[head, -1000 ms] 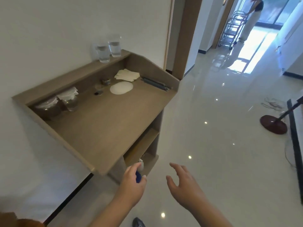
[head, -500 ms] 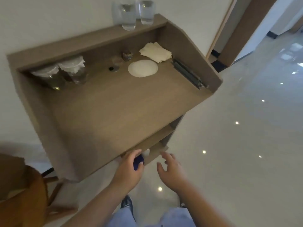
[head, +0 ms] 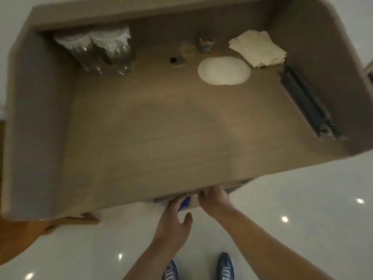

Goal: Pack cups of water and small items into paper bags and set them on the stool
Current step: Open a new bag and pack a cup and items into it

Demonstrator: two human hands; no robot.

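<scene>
reaching under the desk [head: 141, 138] front edge at 6 o'clock, both hands seem to be fetching supplies from a lower shelf. the left hand [head: 173, 223] curls loosely around a small blue item [head: 185, 203]; the right hand [head: 215, 201] has its fingers hidden, grip impossible to tell. covered cups of water [head: 109, 51] wait at 11 o'clock, folded paper [head: 258, 48] at 1 o'clock. next likely calls for drawing out a bag without snagging.

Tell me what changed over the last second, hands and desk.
Both hands moved forward to the desk's front edge: the left hand still curls around a small blue item, the right hand now reaches under the edge. The view swung down over the desk. The covered glasses, white disc and napkins stayed put.
</scene>
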